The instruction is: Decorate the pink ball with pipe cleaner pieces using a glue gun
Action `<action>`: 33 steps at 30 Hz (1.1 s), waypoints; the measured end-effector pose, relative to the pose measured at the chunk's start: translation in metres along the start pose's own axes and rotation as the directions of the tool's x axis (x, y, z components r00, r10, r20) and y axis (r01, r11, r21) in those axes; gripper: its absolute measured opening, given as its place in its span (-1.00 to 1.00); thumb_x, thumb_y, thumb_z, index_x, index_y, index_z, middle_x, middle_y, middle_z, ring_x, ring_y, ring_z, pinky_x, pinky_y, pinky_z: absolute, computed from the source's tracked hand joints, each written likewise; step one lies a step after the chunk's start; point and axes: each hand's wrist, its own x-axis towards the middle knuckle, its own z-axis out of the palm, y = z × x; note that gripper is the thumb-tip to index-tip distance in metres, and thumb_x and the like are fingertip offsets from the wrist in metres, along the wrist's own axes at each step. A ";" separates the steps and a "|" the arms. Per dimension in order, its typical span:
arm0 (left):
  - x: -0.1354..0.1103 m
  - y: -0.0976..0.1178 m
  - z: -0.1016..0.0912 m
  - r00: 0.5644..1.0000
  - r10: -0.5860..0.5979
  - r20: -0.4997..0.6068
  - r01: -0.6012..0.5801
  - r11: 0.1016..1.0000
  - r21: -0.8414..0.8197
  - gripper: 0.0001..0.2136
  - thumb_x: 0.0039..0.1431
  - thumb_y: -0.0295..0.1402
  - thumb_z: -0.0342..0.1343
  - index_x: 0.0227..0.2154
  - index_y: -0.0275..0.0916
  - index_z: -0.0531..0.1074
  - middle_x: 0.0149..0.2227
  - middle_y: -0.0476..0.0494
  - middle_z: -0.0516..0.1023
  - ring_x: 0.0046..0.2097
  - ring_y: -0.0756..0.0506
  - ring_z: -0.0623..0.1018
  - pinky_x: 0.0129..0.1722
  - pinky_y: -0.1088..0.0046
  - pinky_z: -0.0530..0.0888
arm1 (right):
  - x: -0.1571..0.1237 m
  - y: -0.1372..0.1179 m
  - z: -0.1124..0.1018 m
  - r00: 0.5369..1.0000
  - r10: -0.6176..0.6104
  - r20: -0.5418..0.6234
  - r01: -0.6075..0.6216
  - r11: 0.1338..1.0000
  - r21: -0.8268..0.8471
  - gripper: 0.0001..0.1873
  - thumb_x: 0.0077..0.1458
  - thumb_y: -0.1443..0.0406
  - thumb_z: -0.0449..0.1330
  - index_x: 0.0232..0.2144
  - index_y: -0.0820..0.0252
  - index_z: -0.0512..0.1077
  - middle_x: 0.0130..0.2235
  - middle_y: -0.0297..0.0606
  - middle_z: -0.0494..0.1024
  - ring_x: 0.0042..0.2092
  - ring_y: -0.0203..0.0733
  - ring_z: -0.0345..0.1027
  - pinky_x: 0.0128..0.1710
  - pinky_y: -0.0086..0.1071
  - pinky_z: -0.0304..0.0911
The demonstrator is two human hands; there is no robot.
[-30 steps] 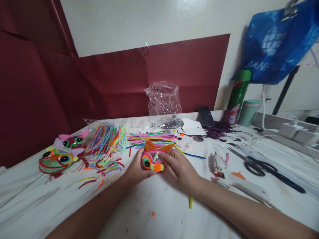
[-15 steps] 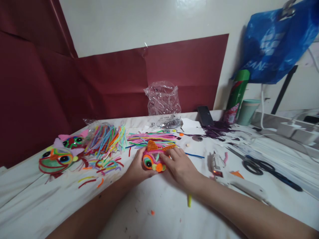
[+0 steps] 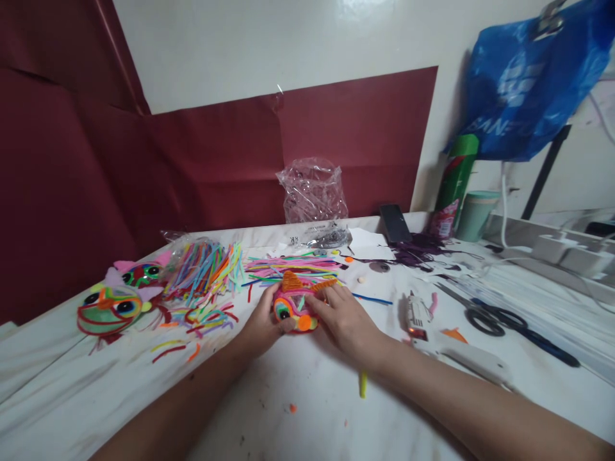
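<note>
Maroon sheet (image 3: 206, 160) spans the far wall and the left side; your white marbled table (image 3: 278, 435) runs beneath it. Blue bag (image 3: 519, 96) hangs far right, above a green container (image 3: 456, 176) and a pale green cup (image 3: 476, 218). Crumpled clear bag (image 3: 314, 192) upright at the far edge, centre. Scissors (image 3: 528, 333) lie to your right, beside the white glue gun (image 3: 418, 314), which shows a small orange glow. Your two hands meet mid-table: left hand (image 3: 259, 326) curled round the left side of a fuzzy pink-and-orange animal face (image 3: 296, 307), thumb at its near edge; right hand (image 3: 348, 323) narrow, fingers closed on its right side by the orange ear. The face is tilted up between them, one dark eye and a round orange nose showing. Just beyond it you have loose pipe cleaners (image 3: 293, 264); a thicker bundle (image 3: 204, 269) lies farther left, next to two similar faces (image 3: 113, 310). Dark phone (image 3: 394, 223) leans far right of centre. Smallest: yellow strip (image 3: 362, 385) under your right forearm, orange scrap (image 3: 293, 408) near you.
</note>
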 end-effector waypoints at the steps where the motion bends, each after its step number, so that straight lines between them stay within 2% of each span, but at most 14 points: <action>1: 0.001 -0.001 -0.001 1.000 0.007 -0.026 -0.008 1.000 -0.012 -0.23 -0.06 -0.06 0.23 0.15 -0.28 0.06 0.17 -0.37 0.27 0.16 -0.28 0.35 0.08 0.24 0.36 | 0.000 0.000 0.000 1.000 0.005 0.008 -0.005 1.000 -0.003 -0.71 0.21 0.39 0.00 -0.05 0.32 0.38 -0.27 -0.04 0.40 -0.24 -0.05 0.16 -0.27 -0.21 0.15; 5: 0.002 0.005 -0.004 0.963 0.011 -0.269 0.003 0.999 0.055 -0.51 0.10 -0.05 0.07 0.00 -0.25 0.25 0.08 -0.28 0.39 0.11 -0.22 0.41 0.07 0.26 0.35 | -0.001 0.001 0.004 0.999 0.023 0.034 -0.023 1.000 -0.005 -0.71 0.19 0.42 -0.01 -0.07 0.34 0.40 -0.27 -0.03 0.40 -0.22 -0.04 0.18 -0.26 -0.20 0.16; 7: 0.003 0.010 -0.007 0.950 -0.009 -0.312 0.030 0.998 0.063 -0.61 0.10 -0.09 0.07 -0.10 -0.25 0.33 -0.04 -0.23 0.48 0.03 -0.21 0.47 0.04 0.24 0.37 | -0.002 0.001 0.007 0.999 0.023 0.043 -0.022 1.000 -0.002 -0.69 0.18 0.44 -0.01 -0.06 0.33 0.40 -0.26 -0.02 0.40 -0.21 -0.03 0.19 -0.25 -0.20 0.17; 10: 0.005 0.013 -0.011 0.961 -0.041 -0.274 0.051 0.998 0.031 -0.61 0.05 -0.13 0.12 -0.11 -0.25 0.33 -0.05 -0.22 0.49 0.03 -0.22 0.47 0.03 0.21 0.39 | -0.003 0.002 0.012 0.998 0.032 0.061 -0.031 0.999 -0.023 -0.65 0.17 0.46 -0.03 -0.01 0.33 0.36 -0.24 -0.01 0.41 -0.21 -0.03 0.19 -0.25 -0.18 0.18; 14: 0.005 0.006 -0.010 0.964 -0.036 -0.264 0.048 0.998 0.041 -0.37 -0.09 -0.20 0.25 0.07 -0.24 0.22 0.14 -0.30 0.32 0.15 -0.25 0.37 0.05 0.24 0.39 | -0.006 0.003 0.018 0.998 0.044 0.054 -0.043 0.999 -0.010 -0.60 0.17 0.47 -0.03 0.05 0.36 0.30 -0.20 0.00 0.41 -0.20 -0.03 0.19 -0.26 -0.20 0.17; 17: 0.005 0.001 -0.007 0.970 -0.056 -0.236 0.060 0.998 0.010 -0.26 -0.10 -0.23 0.27 0.17 -0.18 0.11 0.18 -0.28 0.28 0.15 -0.25 0.38 0.05 0.27 0.40 | -0.007 0.003 0.020 0.999 0.028 0.039 -0.029 0.999 0.017 -0.58 0.16 0.48 -0.02 0.08 0.35 0.26 -0.20 -0.02 0.41 -0.20 -0.04 0.20 -0.28 -0.21 0.15; 21: 0.004 0.000 -0.005 0.965 -0.067 -0.253 0.082 0.996 0.047 -0.27 -0.13 -0.27 0.31 0.15 -0.18 0.18 0.15 -0.25 0.35 0.15 -0.25 0.37 0.11 0.23 0.33 | -0.005 -0.003 0.016 0.999 0.012 0.039 -0.014 0.999 0.042 -0.58 0.15 0.45 0.01 0.08 0.30 0.27 -0.20 -0.05 0.42 -0.22 -0.06 0.22 -0.30 -0.23 0.14; 27: 0.002 0.013 -0.003 0.946 -0.061 -0.318 0.099 0.990 0.105 -0.28 -0.22 -0.31 0.35 0.09 -0.21 0.27 0.13 -0.25 0.35 0.18 -0.29 0.32 0.14 0.19 0.28 | -0.004 -0.015 0.011 0.995 -0.033 0.094 0.023 0.993 0.112 -0.56 0.17 0.45 0.00 0.10 0.25 0.27 -0.24 -0.06 0.42 -0.22 -0.07 0.23 -0.28 -0.24 0.17; 30: 0.003 0.016 -0.003 0.944 -0.062 -0.323 0.117 0.981 0.154 -0.29 -0.22 -0.31 0.33 0.09 -0.23 0.26 0.13 -0.28 0.34 0.16 -0.29 0.34 0.13 0.18 0.29 | -0.005 -0.016 0.013 0.997 -0.046 0.066 0.033 0.982 0.186 -0.53 0.17 0.45 -0.03 0.13 0.20 0.26 -0.26 -0.08 0.42 -0.24 -0.09 0.23 -0.29 -0.24 0.18; 33: 0.004 0.014 -0.005 0.954 -0.050 -0.297 0.116 0.971 0.208 -0.30 -0.16 -0.29 0.31 0.11 -0.25 0.23 0.09 -0.29 0.37 0.13 -0.28 0.37 0.11 0.18 0.31 | -0.005 -0.014 0.015 1.000 0.009 -0.016 -0.003 0.933 0.360 -0.59 0.16 0.46 -0.05 0.02 0.15 0.37 -0.25 -0.12 0.44 -0.22 -0.11 0.27 -0.26 -0.25 0.21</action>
